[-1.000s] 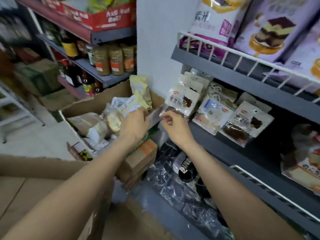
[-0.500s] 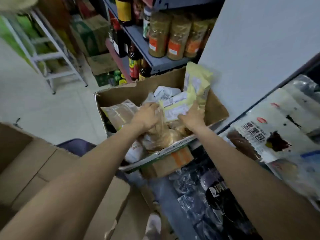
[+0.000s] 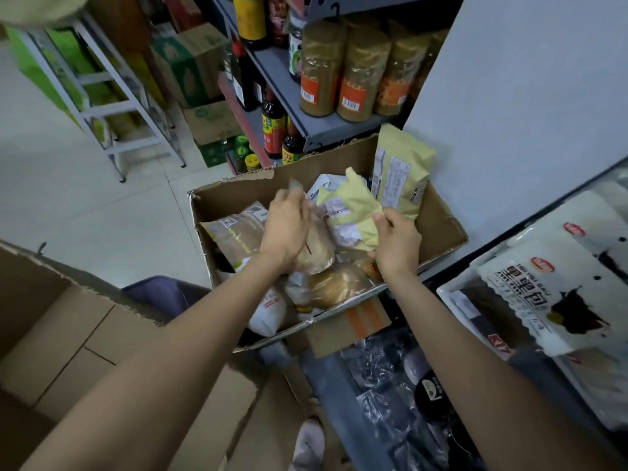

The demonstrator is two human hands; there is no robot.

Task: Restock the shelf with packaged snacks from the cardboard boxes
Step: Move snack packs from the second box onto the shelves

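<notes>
Two hands are working inside the open cardboard box (image 3: pixel 438 229) beside the shelf (image 3: pixel 503 266). Left hand (image 3: pixel 287 229) is gripping a clear bread packet (image 3: pixel 314 249); right hand (image 3: pixel 396 244) is pinching a pale yellow snack packet (image 3: pixel 350 212) lying among others.

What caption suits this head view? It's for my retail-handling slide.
Both hands sort the open cardboard box: left hand grips a clear bread pack, right hand a yellow packet.

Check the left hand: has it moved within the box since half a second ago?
Yes. The left hand lifted a clear bread packet toward the cardboard box back wall.
</notes>
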